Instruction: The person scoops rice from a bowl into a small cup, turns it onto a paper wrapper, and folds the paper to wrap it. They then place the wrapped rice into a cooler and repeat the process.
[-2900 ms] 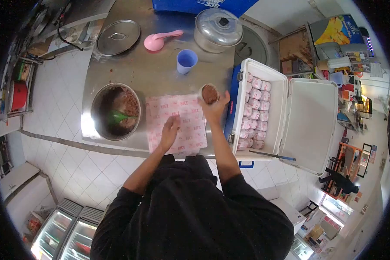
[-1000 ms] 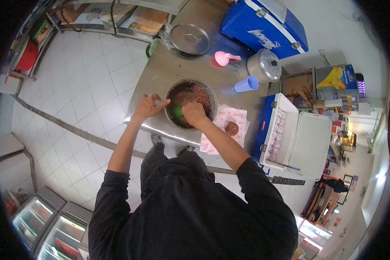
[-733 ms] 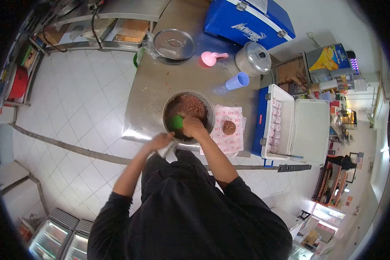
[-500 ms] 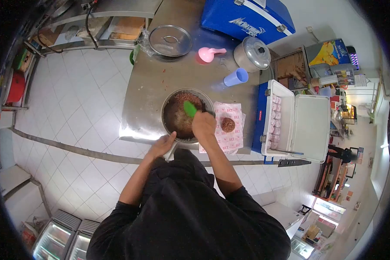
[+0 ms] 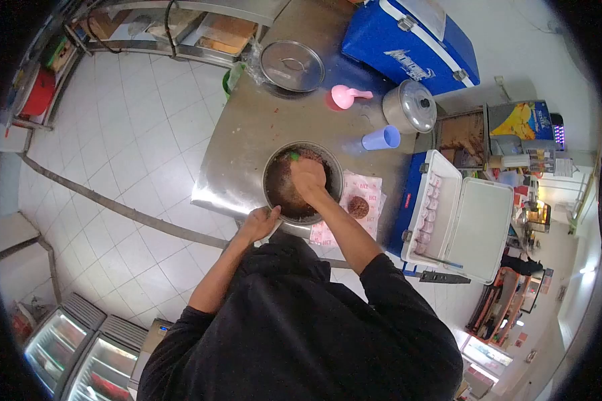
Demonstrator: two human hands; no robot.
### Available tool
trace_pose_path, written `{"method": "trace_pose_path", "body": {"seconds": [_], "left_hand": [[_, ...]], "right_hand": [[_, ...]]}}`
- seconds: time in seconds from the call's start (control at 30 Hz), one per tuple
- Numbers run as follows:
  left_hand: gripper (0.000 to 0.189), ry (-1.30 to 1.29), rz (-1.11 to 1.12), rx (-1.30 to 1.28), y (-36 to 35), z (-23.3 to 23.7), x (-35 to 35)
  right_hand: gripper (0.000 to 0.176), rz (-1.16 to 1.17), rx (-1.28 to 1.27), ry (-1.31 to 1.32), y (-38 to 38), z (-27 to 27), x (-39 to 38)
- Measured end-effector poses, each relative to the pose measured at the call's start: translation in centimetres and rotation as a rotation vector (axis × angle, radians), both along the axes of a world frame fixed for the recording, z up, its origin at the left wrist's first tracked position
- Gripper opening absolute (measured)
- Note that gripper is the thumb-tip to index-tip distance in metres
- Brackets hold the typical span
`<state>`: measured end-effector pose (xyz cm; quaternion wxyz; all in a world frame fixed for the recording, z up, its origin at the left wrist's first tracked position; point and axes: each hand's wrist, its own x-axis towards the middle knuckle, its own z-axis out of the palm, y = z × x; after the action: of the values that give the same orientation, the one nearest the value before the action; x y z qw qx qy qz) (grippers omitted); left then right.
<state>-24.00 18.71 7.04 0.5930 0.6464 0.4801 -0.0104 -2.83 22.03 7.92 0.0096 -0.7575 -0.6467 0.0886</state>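
Observation:
A wide metal pot (image 5: pixel 269 180) stands near the front edge of the steel table, with a brown crumbly mixture (image 5: pixel 284 189) inside. My right hand (image 5: pixel 309 177) reaches into it, fingers closed around a green spatula (image 5: pixel 294 156); only a small bit of the green shows past the hand. At the pot's near left rim is my left hand (image 5: pixel 261 224), gripping the edge with the thumb on top. Just right of the pot, a round brown patty (image 5: pixel 358 207) lies on pink printed paper (image 5: pixel 368 182).
Behind the pot on the steel table (image 5: pixel 237 147) are a metal lid (image 5: pixel 291 65), a pink dipper (image 5: pixel 343 97), a purple cup (image 5: pixel 381 138) and a lidded pot (image 5: pixel 409 107). A blue cooler (image 5: pixel 411 47) sits farther back. At right, an open cooler (image 5: pixel 441 200) holds several wrapped packs.
My right hand has gone deeper into the pot with the spatula, which is now mostly hidden. My left hand keeps hold of the rim. The whole view has shifted and tilted slightly.

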Motion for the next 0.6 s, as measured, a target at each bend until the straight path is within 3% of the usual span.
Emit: {"method": "trace_pose_path", "body": {"seconds": [0.1, 0.3, 0.43, 0.6], "left_hand": [[0.070, 0.006, -0.027, -0.074, -0.3, 0.9, 0.2], [0.074, -0.084, 0.029, -0.081, -0.4, 0.9, 0.2], [0.074, -0.073, 0.004, -0.124, -0.5, 0.1, -0.2], [0.079, -0.087, 0.051, -0.142, -0.9, 0.2, 0.3]], "right_hand": [[0.030, 0.147, -0.153, -0.158, -0.8, 0.2, 1.0], [0.047, 0.321, -0.257, -0.140, -8.3, 3.7, 0.2], [0.030, 0.106, -0.338, -0.115, -3.7, 5.6, 3.2], [0.021, 0.451, -0.523, 0.050, -1.0, 3.9, 5.3]]}}
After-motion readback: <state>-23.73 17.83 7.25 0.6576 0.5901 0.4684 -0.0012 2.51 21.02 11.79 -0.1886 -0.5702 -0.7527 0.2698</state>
